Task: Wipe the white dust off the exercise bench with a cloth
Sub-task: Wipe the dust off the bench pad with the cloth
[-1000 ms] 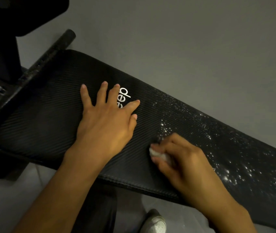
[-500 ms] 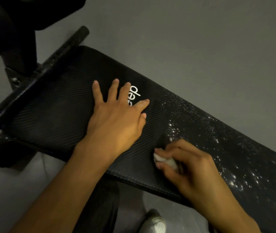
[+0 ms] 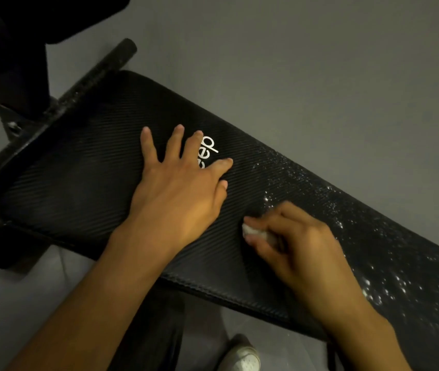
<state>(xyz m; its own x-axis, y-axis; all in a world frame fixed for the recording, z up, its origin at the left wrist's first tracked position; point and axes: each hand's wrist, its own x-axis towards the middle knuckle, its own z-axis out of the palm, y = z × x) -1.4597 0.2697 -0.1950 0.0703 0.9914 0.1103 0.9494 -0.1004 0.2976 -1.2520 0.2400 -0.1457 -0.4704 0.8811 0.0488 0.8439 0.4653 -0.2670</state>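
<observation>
A black ribbed exercise bench pad (image 3: 79, 183) runs from upper left to lower right. White dust specks (image 3: 389, 287) cover its right part, thinning toward the middle. My left hand (image 3: 178, 191) lies flat on the pad with fingers spread, partly over white lettering (image 3: 207, 151). My right hand (image 3: 293, 247) grips a small bunched white cloth (image 3: 253, 231) and presses it on the pad at the left edge of the dusty area. Most of the cloth is hidden under the fingers.
A black metal bar (image 3: 89, 76) and frame bracket (image 3: 12, 124) sit at the pad's upper left end. The grey floor (image 3: 320, 76) lies behind the bench. A grey shoe (image 3: 242, 357) shows below the pad's near edge, beside a dark trouser leg (image 3: 159, 330).
My right hand with the cloth has made a small rubbing motion on the pad near the dust's left edge. My left hand stays planted; the camera view has shifted slightly.
</observation>
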